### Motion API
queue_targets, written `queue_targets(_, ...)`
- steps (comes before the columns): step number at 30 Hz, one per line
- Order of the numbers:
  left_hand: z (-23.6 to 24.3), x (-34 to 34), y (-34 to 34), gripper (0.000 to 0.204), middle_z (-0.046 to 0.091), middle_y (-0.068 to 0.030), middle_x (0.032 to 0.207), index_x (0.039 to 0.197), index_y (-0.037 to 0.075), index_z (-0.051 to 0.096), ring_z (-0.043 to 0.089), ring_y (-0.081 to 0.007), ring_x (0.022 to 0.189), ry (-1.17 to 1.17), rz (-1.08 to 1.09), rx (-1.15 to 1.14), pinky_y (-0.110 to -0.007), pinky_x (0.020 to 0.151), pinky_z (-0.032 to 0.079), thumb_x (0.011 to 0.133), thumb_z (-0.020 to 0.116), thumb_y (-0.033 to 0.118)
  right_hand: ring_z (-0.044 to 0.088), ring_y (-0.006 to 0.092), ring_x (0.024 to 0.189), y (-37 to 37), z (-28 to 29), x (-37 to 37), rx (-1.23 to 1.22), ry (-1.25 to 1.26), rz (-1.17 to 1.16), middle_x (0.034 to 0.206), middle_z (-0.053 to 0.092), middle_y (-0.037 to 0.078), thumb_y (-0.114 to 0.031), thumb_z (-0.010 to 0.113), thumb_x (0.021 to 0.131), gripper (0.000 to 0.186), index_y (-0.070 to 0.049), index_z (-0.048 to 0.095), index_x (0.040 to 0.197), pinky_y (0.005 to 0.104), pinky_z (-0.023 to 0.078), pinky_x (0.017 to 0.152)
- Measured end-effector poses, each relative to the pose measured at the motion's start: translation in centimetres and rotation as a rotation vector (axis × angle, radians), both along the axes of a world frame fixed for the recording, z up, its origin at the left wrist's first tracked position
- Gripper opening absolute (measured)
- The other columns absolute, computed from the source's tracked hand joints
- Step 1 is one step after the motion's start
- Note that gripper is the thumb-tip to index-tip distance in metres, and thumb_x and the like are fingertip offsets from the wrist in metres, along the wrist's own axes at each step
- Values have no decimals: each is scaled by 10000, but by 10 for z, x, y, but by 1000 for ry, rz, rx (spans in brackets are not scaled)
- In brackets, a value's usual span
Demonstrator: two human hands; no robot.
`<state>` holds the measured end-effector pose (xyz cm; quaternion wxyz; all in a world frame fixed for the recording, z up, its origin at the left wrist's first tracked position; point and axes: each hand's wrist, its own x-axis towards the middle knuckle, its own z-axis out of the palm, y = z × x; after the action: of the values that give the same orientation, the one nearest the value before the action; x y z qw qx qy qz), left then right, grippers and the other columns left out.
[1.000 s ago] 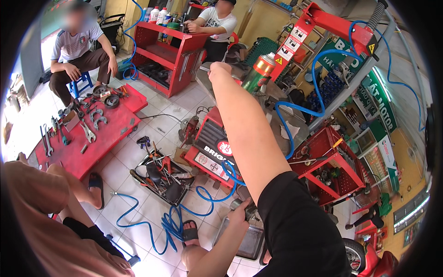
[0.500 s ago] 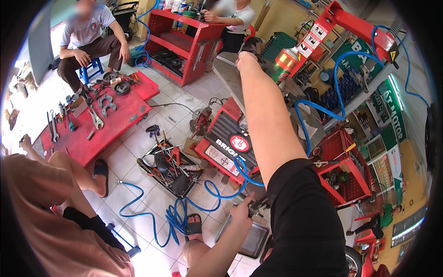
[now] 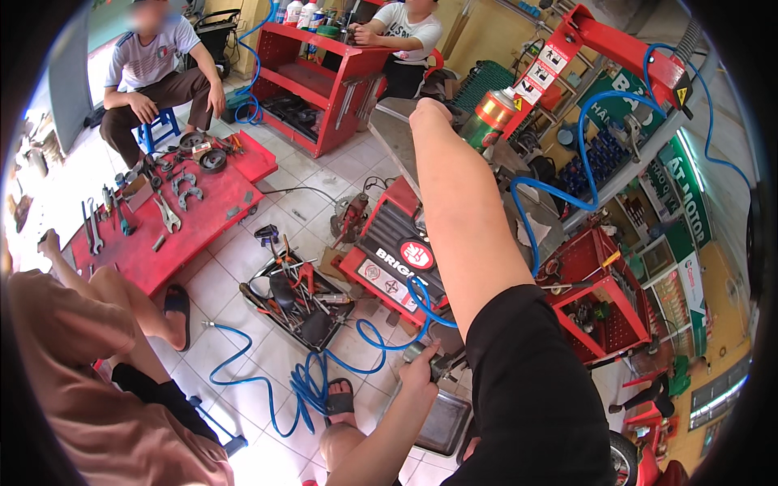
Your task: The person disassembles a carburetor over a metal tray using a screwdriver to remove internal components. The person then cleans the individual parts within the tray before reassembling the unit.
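Note:
My left hand (image 3: 416, 374) reaches in low at the centre, its fingers wrapped around a grey metal part (image 3: 438, 364) with a rounded body. What kind of part it is I cannot make out. My right arm, in a black sleeve, stretches far forward over a grey metal bench top (image 3: 397, 134). At its end my right hand (image 3: 429, 112) is bent away behind the wrist, so its fingers are hidden. A green and red spray can (image 3: 489, 117) stands just right of that hand. Below my left hand is a shallow metal tray (image 3: 444, 421).
A coiled blue air hose (image 3: 312, 389) lies on the tiles beside a black toolbox (image 3: 312, 320) full of tools. Wrenches and round parts cover a red platform (image 3: 203, 235) at left. One person sits close left, two farther back. A red crane arm (image 3: 624, 53) stands upper right.
My right hand has turned so that its fingers no longer show. My left hand has shifted slightly left with the grey metal part. The person at the back has leaned lower.

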<state>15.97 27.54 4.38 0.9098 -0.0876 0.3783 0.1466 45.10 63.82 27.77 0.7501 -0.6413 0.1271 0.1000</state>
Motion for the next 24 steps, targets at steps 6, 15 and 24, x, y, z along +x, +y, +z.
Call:
queue_targets(6,1,-1,0,398,624,-177,965,1014,-78,549,653,-263,804,-2,11,5,-428,619,560,703,788,-13,647,228,807,-8,-1,-21,-7,-56,-10,1063,644,141,35,570,813,251,28,622,1058,362,531,598)
queue_targets(15,10,3,-7,394,641,-139,968,1004,-74,586,651,-228,776,119,25,89,-365,684,540,709,804,68,627,308,835,20,-11,-27,134,-220,143,1108,601,168,73,547,801,420,-27,546,1208,477,530,633)
queue_targets(24,15,5,-12,381,673,-105,932,983,-34,633,649,-194,790,65,23,74,-338,702,512,690,819,120,455,108,484,21,28,-130,125,-481,569,628,502,28,-146,600,890,118,-63,551,821,249,310,372)
